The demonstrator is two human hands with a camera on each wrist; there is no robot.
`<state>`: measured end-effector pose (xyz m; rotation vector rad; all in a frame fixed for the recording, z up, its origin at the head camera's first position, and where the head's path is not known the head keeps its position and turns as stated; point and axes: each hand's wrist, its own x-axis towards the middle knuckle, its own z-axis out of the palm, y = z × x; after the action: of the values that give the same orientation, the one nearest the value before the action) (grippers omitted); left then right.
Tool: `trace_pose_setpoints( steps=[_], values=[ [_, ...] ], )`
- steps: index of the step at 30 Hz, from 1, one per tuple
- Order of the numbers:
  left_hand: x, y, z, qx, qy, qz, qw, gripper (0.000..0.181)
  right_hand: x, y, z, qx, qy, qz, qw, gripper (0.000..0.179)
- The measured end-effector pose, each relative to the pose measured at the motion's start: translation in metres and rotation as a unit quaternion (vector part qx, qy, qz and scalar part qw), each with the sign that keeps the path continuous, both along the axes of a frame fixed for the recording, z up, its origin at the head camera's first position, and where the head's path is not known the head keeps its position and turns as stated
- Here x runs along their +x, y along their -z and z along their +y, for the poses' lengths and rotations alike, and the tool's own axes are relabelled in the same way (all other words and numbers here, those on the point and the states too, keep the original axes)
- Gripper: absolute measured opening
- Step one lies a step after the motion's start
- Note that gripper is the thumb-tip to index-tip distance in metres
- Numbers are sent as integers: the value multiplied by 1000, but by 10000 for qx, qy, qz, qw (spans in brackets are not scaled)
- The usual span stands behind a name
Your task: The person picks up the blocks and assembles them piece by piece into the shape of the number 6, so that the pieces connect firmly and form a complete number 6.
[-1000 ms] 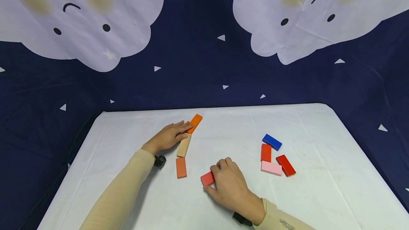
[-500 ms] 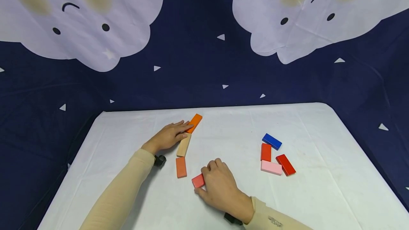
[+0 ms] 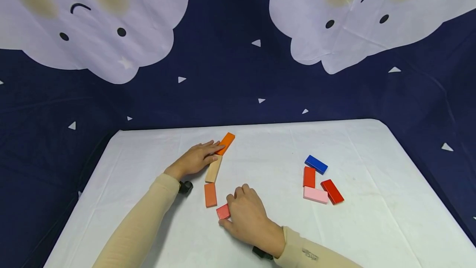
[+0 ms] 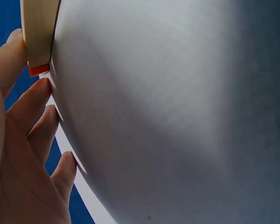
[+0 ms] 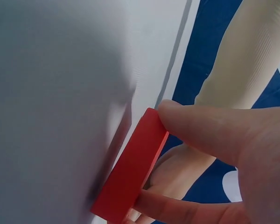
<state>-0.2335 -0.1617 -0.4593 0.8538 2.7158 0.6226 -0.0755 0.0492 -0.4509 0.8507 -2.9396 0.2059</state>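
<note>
I have the right hand (image 3: 246,218) pinching a red block (image 3: 223,211) in its fingers, a coral block (image 3: 210,195) near their tips; the left hand (image 3: 194,159) lays outstretched fingers on an orange block (image 3: 228,140), thumb against a bare wooden block (image 3: 213,171).

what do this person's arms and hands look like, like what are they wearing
The left hand and right hand are bare, without gloves. The left sleeve and right sleeve are long and beige; the right one bears a small dark print. A small black device sits at each wrist.
</note>
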Motion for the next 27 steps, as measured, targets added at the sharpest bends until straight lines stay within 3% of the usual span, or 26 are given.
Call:
trace_pose_setpoints(
  steps=[14, 22, 27],
  values=[
    [0, 1, -1, 29, 79, 81, 9999, 49, -1, 2, -10, 242, -75, 147, 9996, 50],
    [0, 0, 0, 40, 4, -1, 10000, 49, -2, -4, -2, 41, -183, -345, 9992, 36],
    [1, -1, -1, 33, -14, -45, 10000, 50, -4, -2, 0, -71, -230, -292, 9993, 35]
  ],
)
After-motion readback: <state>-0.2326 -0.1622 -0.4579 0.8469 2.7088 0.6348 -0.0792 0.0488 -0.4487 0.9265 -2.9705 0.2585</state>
